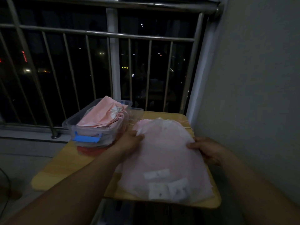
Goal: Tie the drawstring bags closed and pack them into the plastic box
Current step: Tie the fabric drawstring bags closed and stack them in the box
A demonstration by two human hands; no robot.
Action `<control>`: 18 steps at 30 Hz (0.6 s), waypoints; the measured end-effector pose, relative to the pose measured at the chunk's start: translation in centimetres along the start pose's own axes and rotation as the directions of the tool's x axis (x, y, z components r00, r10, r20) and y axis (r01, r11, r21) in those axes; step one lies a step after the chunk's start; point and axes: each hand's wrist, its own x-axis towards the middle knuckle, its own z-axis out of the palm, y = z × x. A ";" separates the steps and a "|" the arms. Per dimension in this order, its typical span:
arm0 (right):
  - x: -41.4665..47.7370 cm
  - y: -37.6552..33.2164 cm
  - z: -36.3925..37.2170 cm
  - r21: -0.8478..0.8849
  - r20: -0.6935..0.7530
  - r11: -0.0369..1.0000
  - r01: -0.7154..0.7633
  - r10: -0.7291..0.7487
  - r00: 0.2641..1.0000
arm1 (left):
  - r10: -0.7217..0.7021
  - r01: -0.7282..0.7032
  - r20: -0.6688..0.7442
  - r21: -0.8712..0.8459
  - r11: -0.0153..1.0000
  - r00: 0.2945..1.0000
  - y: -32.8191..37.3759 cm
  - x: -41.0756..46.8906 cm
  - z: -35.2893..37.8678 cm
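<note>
Between the two hands lay a large pale pink drawstring bag of thin, soft fabric, spread flat, its gathered mouth pointing away from the person and its bottom end close to the forearms. The left hand gripped the bag's left edge near the mouth, thumb on top of the cloth and fingers curled beneath it. The right hand pinched the opposite edge in the same way, thumb lying over the fabric and the other fingers hidden under it. Small white rectangular labels showed through the cloth nearer the person than either hand. Under the bag and both hands was a small yellow wooden table with rounded corners. Just beyond and to the left of the left hand stood a clear rectangular plastic box, lid off, with a blue latch on the side facing the person; folded salmon-pink bags were heaped inside and rose above its rim. Farther off, beyond both hands, ran a metal window railing before a dark night view, and a plain grey wall stood to the right of the right hand.
</note>
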 end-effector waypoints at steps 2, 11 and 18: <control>-0.1 0.1 -0.3 0.061 -0.036 0.998 0.029 -0.027 0.999 | -0.058 0.062 0.121 -0.032 0.998 0.991 0.0 -0.5 -0.6; -2.3 1.2 -0.5 0.001 0.156 0.996 -0.084 0.082 0.984 | -0.063 0.064 0.033 -0.038 0.997 0.997 -1.0 -0.3 -1.0; -1.5 1.4 0.2 -0.014 0.074 0.994 -0.111 0.111 0.991 | -0.094 0.100 0.181 -0.026 0.995 0.979 -2.2 -1.0 -1.8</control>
